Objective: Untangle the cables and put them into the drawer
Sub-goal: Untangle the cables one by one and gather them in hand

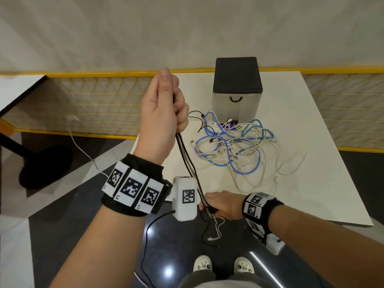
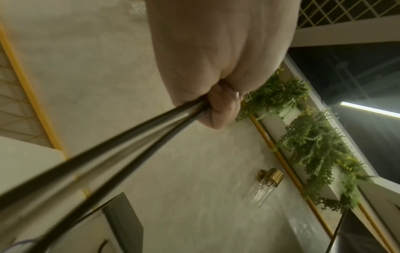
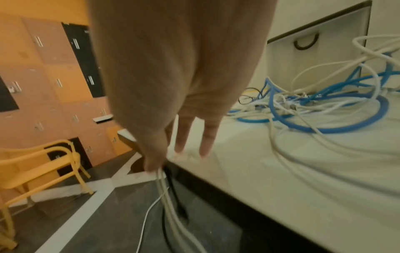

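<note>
While standing at the near edge of the white table [image 1: 324,183], gripping a doubled black cable [image 1: 188,161] in the left hand [image 1: 162,119], fist clenched around it and raised well above the table edge. Pinching the lower end of that black cable at the table's near edge with the right hand [image 1: 223,204], thumb and a finger closed on it together with thin white strands [image 3: 171,210], the other fingers [image 3: 207,137] hanging straight. Leaving the tangle of blue and white cables [image 1: 234,148] lying on the table just in front of the drawer box [image 1: 236,88], its drawer shut, handle [image 1: 236,99] facing the tangle.
</note>
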Action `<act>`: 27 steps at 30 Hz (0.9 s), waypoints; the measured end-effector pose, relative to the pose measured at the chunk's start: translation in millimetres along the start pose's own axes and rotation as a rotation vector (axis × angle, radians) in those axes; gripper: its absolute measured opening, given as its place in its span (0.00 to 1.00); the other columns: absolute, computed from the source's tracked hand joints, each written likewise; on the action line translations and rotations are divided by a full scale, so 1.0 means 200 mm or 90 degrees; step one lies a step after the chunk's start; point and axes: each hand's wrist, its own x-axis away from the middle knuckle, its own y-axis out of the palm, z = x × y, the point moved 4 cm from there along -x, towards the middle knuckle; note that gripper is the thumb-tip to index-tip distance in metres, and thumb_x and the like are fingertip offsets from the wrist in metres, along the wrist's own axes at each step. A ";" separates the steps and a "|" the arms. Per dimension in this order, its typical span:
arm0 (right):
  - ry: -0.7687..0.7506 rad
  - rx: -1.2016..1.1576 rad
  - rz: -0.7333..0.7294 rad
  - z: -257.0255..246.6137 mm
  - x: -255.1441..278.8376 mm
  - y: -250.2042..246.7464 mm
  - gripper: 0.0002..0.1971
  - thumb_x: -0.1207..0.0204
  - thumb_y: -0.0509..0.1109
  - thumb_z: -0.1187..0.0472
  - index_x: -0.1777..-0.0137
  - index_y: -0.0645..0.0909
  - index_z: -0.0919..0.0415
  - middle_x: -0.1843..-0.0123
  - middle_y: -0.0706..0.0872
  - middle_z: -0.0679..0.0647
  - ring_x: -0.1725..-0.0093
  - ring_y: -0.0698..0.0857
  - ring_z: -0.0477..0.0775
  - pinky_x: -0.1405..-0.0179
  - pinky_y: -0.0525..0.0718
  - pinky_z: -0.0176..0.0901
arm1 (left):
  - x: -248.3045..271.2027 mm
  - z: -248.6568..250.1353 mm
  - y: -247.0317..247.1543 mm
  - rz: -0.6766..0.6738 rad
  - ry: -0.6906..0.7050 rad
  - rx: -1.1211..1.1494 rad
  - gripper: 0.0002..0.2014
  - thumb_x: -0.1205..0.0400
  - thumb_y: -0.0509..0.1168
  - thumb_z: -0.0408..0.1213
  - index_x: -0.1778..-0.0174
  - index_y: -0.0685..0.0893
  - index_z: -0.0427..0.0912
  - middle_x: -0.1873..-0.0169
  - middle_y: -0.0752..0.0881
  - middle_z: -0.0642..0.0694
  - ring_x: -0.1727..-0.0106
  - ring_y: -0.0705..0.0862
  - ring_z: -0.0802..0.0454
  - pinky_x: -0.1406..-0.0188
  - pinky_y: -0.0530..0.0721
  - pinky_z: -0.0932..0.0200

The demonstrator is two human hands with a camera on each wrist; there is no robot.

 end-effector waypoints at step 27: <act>0.195 -0.352 0.474 0.18 -0.45 -0.51 0.06 0.23 0.70 0.57 0.54 0.85 0.59 0.57 0.87 0.55 0.53 0.85 0.56 0.54 0.76 0.41 | 0.02 -0.47 -0.34 0.090 -0.230 -0.128 0.17 0.10 0.58 0.46 0.65 0.71 0.45 0.77 0.61 0.52 0.78 0.56 0.56 0.81 0.53 0.63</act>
